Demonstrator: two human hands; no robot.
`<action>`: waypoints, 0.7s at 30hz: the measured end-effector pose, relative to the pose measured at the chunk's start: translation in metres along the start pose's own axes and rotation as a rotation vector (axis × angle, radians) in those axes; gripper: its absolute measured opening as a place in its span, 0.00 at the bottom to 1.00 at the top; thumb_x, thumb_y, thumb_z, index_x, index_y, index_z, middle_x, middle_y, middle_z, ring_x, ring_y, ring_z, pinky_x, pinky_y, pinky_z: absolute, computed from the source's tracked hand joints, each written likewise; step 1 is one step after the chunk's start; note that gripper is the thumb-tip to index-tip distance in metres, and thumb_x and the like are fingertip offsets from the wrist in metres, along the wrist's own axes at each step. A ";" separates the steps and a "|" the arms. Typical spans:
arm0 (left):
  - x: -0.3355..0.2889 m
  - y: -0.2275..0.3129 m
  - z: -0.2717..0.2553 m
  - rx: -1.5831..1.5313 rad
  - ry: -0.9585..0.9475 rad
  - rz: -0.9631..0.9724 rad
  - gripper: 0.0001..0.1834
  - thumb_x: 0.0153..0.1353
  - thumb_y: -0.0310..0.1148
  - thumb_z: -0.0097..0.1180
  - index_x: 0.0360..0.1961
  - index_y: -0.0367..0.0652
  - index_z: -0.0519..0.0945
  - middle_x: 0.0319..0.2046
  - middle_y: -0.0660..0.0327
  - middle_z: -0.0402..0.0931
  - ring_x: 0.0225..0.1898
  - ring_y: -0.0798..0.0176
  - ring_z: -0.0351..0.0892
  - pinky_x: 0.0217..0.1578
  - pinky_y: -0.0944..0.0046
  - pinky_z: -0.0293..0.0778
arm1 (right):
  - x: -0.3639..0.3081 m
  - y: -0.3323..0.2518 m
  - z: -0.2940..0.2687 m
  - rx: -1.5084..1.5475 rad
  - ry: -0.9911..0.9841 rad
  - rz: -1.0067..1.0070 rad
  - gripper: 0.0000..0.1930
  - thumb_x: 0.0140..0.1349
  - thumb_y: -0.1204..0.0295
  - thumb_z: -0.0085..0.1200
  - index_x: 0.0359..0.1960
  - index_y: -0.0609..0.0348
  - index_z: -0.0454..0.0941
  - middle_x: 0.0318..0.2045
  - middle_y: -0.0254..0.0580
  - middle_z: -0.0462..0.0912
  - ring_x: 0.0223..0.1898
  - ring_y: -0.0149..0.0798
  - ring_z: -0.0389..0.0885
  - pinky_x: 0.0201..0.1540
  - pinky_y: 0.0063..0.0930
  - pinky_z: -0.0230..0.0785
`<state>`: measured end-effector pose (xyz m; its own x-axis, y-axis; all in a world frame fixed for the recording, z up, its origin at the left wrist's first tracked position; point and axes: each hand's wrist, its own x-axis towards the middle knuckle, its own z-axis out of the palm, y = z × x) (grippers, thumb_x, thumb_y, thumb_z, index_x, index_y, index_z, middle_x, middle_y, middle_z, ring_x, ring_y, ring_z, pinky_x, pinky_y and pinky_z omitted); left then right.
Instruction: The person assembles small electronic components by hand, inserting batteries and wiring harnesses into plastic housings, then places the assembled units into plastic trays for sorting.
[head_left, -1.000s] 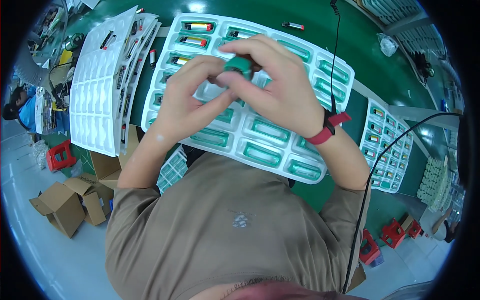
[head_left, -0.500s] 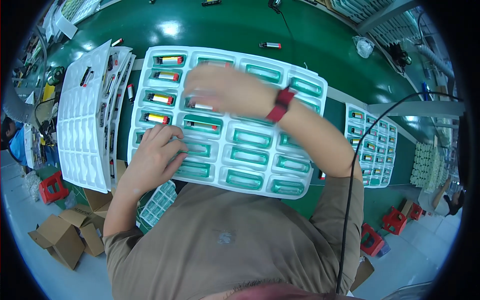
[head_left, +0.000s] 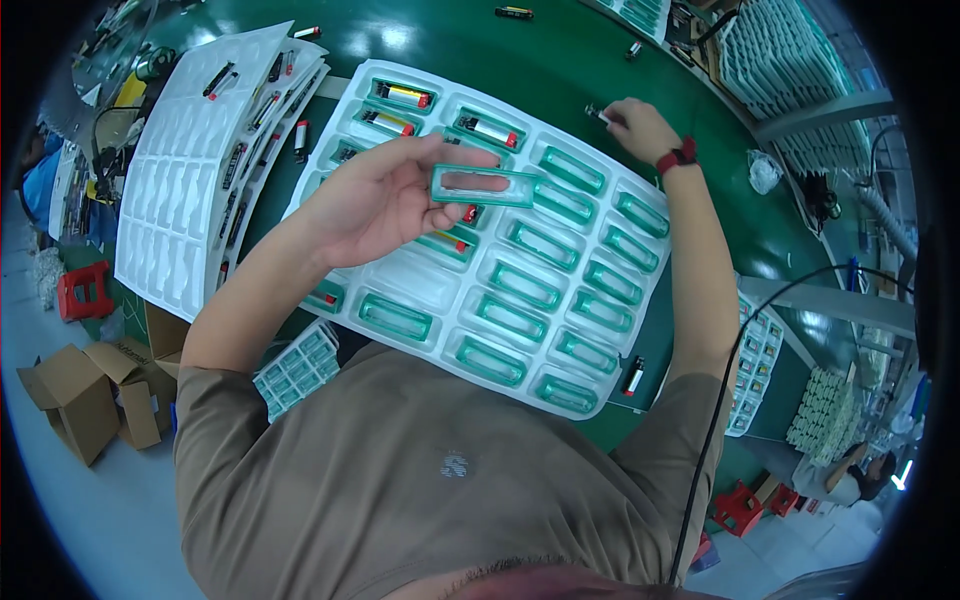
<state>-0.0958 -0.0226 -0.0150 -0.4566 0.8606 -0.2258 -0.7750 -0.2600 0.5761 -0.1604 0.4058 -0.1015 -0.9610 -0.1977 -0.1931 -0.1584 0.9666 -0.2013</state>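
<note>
Above the white moulded tray [head_left: 412, 285], my left hand [head_left: 370, 205] is palm-up, its fingers and thumb holding a clear green plastic case [head_left: 520, 190]. The case is an open oblong shell, and a finger shows through it. Farther out, past the tray's far right edge, my right hand [head_left: 643, 132] pinches a small cylindrical part [head_left: 597, 113] over the green table. Its details are too small to make out. Several tray pockets hold green cases; some at the far left contain battery-like cylinders [head_left: 403, 95] with red ends. One pocket below my left hand has no case.
A leaning stack of white trays [head_left: 190, 170] stands at the left with loose cylinders between layers. Another filled tray [head_left: 757, 360] lies at the right. A loose cylinder [head_left: 634, 375] rests beside the tray's right edge. A black cable [head_left: 725, 370] hangs across the right. Cardboard boxes [head_left: 75, 400] sit on the floor.
My left hand has risen from the tray's near left and now holds a green case. My right hand has moved from above the tray to the far right. The view has turned.
</note>
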 end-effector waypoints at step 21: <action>0.015 -0.017 0.028 0.206 0.087 0.197 0.26 0.79 0.39 0.45 0.67 0.29 0.70 0.53 0.55 0.79 0.46 0.63 0.81 0.54 0.62 0.77 | -0.142 -0.221 -0.055 0.268 0.620 -0.459 0.15 0.55 0.86 0.63 0.44 0.62 0.85 0.42 0.46 0.82 0.38 0.43 0.84 0.40 0.34 0.79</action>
<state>-0.0768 0.0068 -0.0061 -0.6320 0.7593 -0.1553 -0.5668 -0.3162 0.7608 -0.0018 0.2292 0.0232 -0.7766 -0.3631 0.5149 -0.5831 0.7237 -0.3691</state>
